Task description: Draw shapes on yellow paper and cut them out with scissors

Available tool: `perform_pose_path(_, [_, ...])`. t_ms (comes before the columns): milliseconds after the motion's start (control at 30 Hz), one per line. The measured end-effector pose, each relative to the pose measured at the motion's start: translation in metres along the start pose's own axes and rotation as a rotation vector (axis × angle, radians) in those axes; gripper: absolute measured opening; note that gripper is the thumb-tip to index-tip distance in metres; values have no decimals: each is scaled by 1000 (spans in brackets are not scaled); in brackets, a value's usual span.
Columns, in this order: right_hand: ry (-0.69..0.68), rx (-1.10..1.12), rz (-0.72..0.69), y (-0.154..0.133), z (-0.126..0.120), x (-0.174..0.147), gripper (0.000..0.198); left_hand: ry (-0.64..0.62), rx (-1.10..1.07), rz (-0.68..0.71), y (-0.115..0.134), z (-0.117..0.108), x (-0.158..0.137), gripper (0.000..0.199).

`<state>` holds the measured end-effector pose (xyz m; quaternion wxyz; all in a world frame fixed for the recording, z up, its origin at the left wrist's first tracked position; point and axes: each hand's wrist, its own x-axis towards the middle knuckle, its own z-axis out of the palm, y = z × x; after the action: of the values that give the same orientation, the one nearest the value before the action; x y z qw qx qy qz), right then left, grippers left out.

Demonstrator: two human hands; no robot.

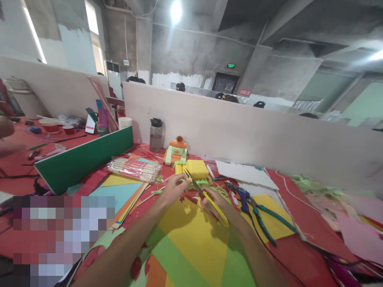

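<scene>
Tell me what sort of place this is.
Probably a shared craft workshop in a bare concrete hall. The table is strewn with coloured paper, the right hand holds yellow scissors, a glue gun and pliers lie nearby, and partitions divide the benches.

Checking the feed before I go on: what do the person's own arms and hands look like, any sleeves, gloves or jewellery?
Both forearms are bare up to the frame edge, no sleeves in view. The left hand and right hand wear no gloves; no rings, watch or bands show. Fine details are too small to tell.
</scene>
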<state>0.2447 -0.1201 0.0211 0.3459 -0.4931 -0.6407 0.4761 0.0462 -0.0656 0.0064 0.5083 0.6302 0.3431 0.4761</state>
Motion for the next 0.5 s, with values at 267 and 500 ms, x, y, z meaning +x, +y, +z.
perform_pose_path(267, [-106, -97, 15, -21, -14, -11, 44, -113, -8, -90, -8, 1, 2, 13])
perform_pose_path(500, [-142, -147, 59, -22, -20, -14, 35, -163, -107, -135, -19, -1, 5, 10])
